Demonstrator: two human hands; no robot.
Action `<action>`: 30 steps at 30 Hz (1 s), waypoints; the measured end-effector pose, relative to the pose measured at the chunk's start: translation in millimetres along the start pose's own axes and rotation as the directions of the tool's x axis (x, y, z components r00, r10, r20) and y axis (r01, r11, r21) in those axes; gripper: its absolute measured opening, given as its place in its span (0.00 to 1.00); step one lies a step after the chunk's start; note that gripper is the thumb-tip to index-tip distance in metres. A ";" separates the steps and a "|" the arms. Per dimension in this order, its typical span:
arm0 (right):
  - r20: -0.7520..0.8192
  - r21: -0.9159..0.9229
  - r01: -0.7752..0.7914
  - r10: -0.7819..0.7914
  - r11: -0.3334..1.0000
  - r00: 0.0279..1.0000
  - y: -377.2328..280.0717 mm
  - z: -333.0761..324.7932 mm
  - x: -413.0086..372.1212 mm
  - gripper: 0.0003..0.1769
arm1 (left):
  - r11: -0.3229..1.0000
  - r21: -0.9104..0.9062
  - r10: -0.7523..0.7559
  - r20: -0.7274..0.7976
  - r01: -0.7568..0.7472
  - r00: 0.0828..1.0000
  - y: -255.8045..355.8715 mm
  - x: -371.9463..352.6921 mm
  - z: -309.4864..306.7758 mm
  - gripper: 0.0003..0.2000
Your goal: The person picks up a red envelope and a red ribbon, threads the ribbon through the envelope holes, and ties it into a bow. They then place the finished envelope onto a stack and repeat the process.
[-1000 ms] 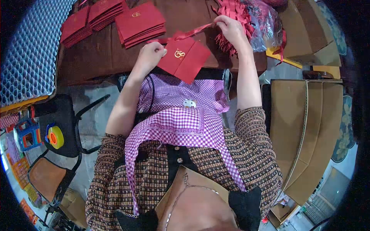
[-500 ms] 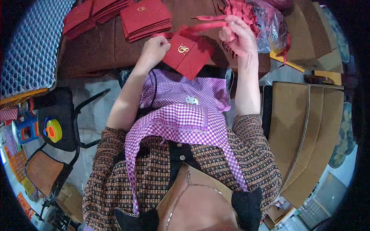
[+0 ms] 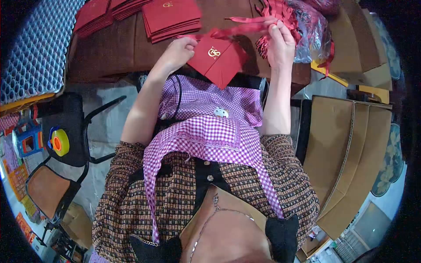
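Note:
A red envelope-like card with a gold emblem lies at the near edge of the brown-covered table, one corner toward me. Across its top runs a red ribbon, pulled out to both sides. My left hand is closed at the card's left, pinching the ribbon's left end. To the upper right, my right hand grips the ribbon's other side between thumb and fingers, with a loose tail pointing left. How the ribbon crosses at the card's top is blurred.
Stacks of red cards stand at the table's back left. A bundle of red ribbons and a clear plastic bag lie behind my right hand. Cardboard boxes are at the right; a chair with a yellow tape roll is at the left.
My right hand has moved slightly right, drawing the ribbon out straighter. My left hand still pinches its end. The whole view has shifted a little.

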State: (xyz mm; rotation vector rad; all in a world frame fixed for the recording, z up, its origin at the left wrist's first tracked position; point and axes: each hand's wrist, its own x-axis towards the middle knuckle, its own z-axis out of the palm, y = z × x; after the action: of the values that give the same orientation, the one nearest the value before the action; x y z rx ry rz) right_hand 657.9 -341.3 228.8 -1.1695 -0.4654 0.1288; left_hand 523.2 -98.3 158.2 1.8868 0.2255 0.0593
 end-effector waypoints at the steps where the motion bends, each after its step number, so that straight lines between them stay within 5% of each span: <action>1: 0.014 -0.038 0.098 -0.097 0.994 0.995 -2.0 5.4 0.7 0.05 | 1.000 -0.005 -0.028 0.026 0.028 0.999 6.1 -2.7 -0.7 0.15; 3: 0.032 -0.073 0.194 -0.192 0.978 0.981 -1.1 12.0 -2.8 0.05 | 0.998 -0.008 -0.058 0.051 0.059 0.997 12.7 -4.8 -2.6 0.16; 5: 0.126 0.272 0.107 -0.146 0.956 0.981 0.5 16.2 -9.0 0.06 | 0.994 0.035 -0.106 0.079 0.104 0.991 15.4 -5.1 -3.7 0.16; 7: 0.211 0.272 0.077 -0.137 0.959 0.968 -0.1 29.6 -16.9 0.07 | 0.995 0.005 -0.101 0.056 0.101 0.993 10.3 -4.2 -1.4 0.16; 9: 0.215 0.163 -0.067 0.031 0.984 0.976 8.5 38.7 -27.5 0.08 | 0.995 -0.024 -0.099 0.034 0.099 0.995 6.6 -4.9 0.4 0.16; 10: 0.123 -0.072 -0.096 0.104 0.993 0.987 8.4 49.8 -34.7 0.07 | 0.997 -0.018 -0.072 0.007 0.073 0.997 6.1 -5.0 1.9 0.16; 13: 0.253 -0.419 -0.040 0.159 0.907 0.954 26.8 62.0 -47.1 0.06 | 0.997 0.022 -0.075 -0.059 0.077 0.995 16.3 -6.0 10.4 0.15; 16: 0.457 -0.696 0.352 0.008 0.626 0.889 46.8 62.2 -48.1 0.06 | 0.995 0.070 -0.061 -0.134 0.071 0.989 17.2 -4.9 18.9 0.15; 17: 0.456 -0.698 0.351 0.009 0.624 0.890 51.7 59.4 -50.2 0.06 | 0.995 0.090 -0.019 -0.172 0.035 0.985 14.1 -4.5 21.7 0.14; 19: 0.469 -0.834 0.409 0.085 0.370 0.879 54.1 62.0 -53.8 0.06 | 0.997 0.076 -0.016 -0.171 0.030 0.985 6.6 -1.8 25.8 0.14; 20: 0.468 -0.837 0.423 0.055 0.348 0.882 56.9 62.3 -55.4 0.07 | 0.998 0.064 -0.014 -0.172 0.025 0.985 3.1 -0.5 27.4 0.14; 30: 0.524 -0.826 0.461 0.142 0.324 0.840 53.2 64.3 -52.8 0.09 | 0.999 0.047 0.028 -0.188 -0.020 0.982 11.7 -5.8 28.5 0.14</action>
State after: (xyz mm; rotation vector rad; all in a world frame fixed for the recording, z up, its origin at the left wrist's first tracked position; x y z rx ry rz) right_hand 591.2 -282.9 185.3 -2.2891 -1.2775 -0.0479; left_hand 523.3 -129.6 160.4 1.9297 0.3361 0.2527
